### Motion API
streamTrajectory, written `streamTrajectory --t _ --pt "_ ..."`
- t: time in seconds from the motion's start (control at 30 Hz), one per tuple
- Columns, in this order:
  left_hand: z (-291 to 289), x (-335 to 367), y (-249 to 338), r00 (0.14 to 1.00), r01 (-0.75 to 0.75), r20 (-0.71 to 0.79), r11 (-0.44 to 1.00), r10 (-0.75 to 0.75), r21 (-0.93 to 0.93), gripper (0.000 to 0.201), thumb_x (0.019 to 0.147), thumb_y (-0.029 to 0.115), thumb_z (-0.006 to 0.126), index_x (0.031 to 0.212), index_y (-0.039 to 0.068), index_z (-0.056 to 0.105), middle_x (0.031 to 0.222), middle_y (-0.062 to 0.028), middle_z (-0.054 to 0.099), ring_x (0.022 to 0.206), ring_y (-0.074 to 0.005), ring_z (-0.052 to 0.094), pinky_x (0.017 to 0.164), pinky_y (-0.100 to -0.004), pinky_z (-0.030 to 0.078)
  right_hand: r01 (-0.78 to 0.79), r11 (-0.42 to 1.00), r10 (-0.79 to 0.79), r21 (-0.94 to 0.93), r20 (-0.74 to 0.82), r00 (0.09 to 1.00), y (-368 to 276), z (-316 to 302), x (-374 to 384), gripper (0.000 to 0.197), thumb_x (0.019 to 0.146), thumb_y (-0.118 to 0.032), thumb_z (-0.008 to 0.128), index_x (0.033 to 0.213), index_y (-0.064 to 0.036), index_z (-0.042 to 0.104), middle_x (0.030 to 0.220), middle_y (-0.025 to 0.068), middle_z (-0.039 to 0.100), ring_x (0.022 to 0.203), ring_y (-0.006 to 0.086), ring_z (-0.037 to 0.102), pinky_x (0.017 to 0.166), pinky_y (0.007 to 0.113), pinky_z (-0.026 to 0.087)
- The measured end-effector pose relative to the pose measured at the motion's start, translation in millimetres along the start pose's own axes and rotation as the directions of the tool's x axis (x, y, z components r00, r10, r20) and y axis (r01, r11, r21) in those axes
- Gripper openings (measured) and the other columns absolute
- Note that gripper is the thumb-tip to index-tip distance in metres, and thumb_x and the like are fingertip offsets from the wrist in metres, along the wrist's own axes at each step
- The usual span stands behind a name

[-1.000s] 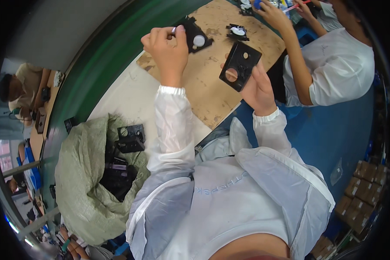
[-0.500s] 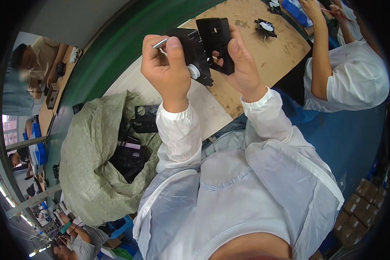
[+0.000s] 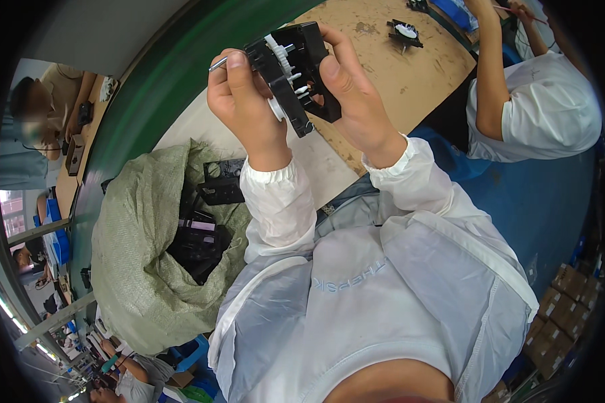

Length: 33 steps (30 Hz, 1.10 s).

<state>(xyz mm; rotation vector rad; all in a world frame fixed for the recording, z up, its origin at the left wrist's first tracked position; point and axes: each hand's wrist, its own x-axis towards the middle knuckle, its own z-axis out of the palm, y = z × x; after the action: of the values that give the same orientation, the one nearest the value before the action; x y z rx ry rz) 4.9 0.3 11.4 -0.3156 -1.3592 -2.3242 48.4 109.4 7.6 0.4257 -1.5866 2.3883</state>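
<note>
My left hand (image 3: 243, 107) is closed on a black plastic housing half (image 3: 275, 84) that carries a row of white gears (image 3: 280, 57). A metal shaft (image 3: 218, 64) sticks out past my left thumb, and a round white knob or wheel (image 3: 276, 109) sits on the same half near my palm. In my right hand (image 3: 356, 91) is a second black housing half (image 3: 312, 43), tilted against the first, with the gears showing in the gap between them. My right fingers behind this half are mostly hidden.
An open woven sack (image 3: 141, 248) of black plastic parts (image 3: 198, 248) stands at my left. Farther along the tan worktable (image 3: 370, 67) lies a black part with a white disc (image 3: 405, 30). A co-worker in a white shirt (image 3: 534, 111) works at the right. Cardboard boxes (image 3: 558, 316) are stacked lower right.
Both hands have shifted slightly left and up. The two housing halves have turned and now sit closer together, with the white gears between them come into sight.
</note>
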Motion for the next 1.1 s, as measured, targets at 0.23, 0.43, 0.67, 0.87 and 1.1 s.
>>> streamTrajectory --t 0.23,0.43,0.67,0.87,1.1 --pt "0 1 -3 0.999 0.010 -0.045 1.000 -0.009 0.017 0.018 0.096 0.024 0.059 0.093 0.006 0.059 0.068 0.0023 0.055 0.051 -0.0021 0.039 0.045 -0.0161 0.029 -0.040 0.999 0.040 0.016 0.000 0.999 1 -3 -1 0.058 0.102 -0.044 0.050 0.145 -0.0099 0.030 0.117 0.0066 0.055 0.094 0.0106 0.053 0.078 0.023 0.039" --pt "-2 0 -3 0.999 0.018 -0.030 0.999 -0.017 0.036 0.018 0.096 0.024 0.060 0.093 0.006 0.060 0.070 0.0018 0.056 0.052 -0.0023 0.040 0.046 -0.0164 0.030 -0.084 0.995 0.083 0.050 0.021 0.996 1 -4 0 0.054 0.103 -0.040 0.051 0.145 -0.0115 0.031 0.124 0.0110 0.051 0.108 0.0185 0.053 0.092 0.031 0.041" --pt "-2 0 -8 0.999 0.040 -0.037 0.999 -0.039 0.014 0.018 0.096 0.023 0.059 0.094 0.005 0.060 0.074 0.0002 0.059 0.056 -0.0040 0.044 0.052 -0.0168 0.035 -0.041 0.999 0.042 0.007 -0.043 0.998 7 -1 2 0.059 0.102 -0.047 0.047 0.145 -0.0083 0.031 0.116 0.0041 0.059 0.085 0.0056 0.058 0.068 0.016 0.042" --pt "-5 0 -12 0.999 0.023 -0.046 0.998 -0.020 0.054 0.019 0.096 0.022 0.058 0.094 0.003 0.060 0.081 -0.0031 0.061 0.068 -0.0083 0.051 0.065 -0.0199 0.042 -0.089 0.992 0.092 0.091 -0.025 0.995 6 -1 2 0.055 0.102 -0.041 0.049 0.144 -0.0106 0.031 0.124 0.0098 0.052 0.103 0.0159 0.055 0.087 0.027 0.042" --pt "-7 -2 -13 0.998 0.027 -0.058 0.993 -0.021 0.115 0.018 0.097 0.020 0.058 0.093 0.002 0.059 0.085 -0.0051 0.062 0.076 -0.0115 0.054 0.074 -0.0234 0.046 -0.080 0.996 0.083 0.033 -0.067 0.994 11 0 4 0.057 0.102 -0.043 0.046 0.145 -0.0087 0.031 0.120 0.0057 0.058 0.090 0.0074 0.059 0.072 0.018 0.044"
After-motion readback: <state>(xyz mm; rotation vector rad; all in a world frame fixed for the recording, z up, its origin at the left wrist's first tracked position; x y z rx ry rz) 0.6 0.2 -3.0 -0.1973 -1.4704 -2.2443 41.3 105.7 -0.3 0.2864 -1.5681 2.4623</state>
